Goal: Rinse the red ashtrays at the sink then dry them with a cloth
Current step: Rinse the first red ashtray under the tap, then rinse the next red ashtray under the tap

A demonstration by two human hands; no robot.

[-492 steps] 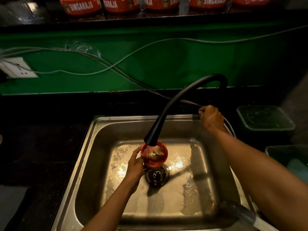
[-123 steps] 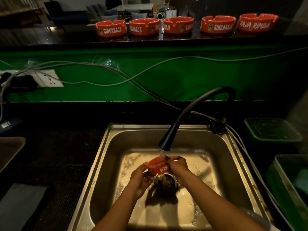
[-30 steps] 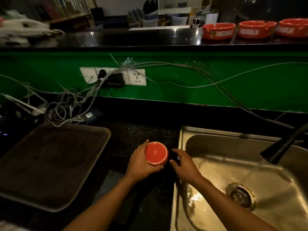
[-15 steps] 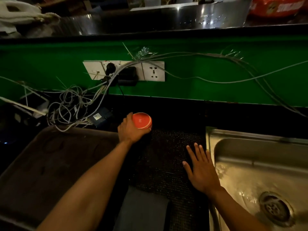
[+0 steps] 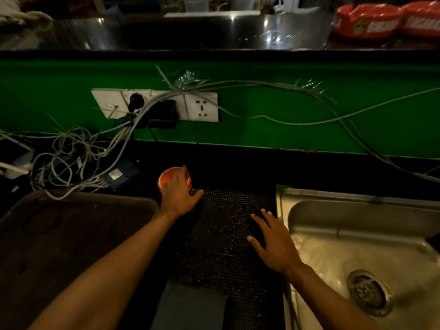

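Left hand (image 5: 179,198) at frame centre, grip curled over a red ashtray (image 5: 167,178) set upside down on the dark worktop (image 5: 238,172), beside the mat's (image 5: 226,234) far left corner. Right hand (image 5: 273,244) flat on mat, grip wide, fingers spread, just left of sink (image 5: 357,225). More ashtrays (image 5: 371,21) on ledge, upper right. Tray (image 5: 59,234) lower left.

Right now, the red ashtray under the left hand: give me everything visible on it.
The red ashtray is round, glossy orange-red, apparently ceramic or glass, and motion-blurred. It appears upside down, its flat base facing up. It sits at the far left edge of the black dotted mat, near the tangled cables and just beyond the dark tray. The left hand covers its right side, fingers over the top. Whether it rests on the counter or is held just above cannot be told. No lettering or notches show.
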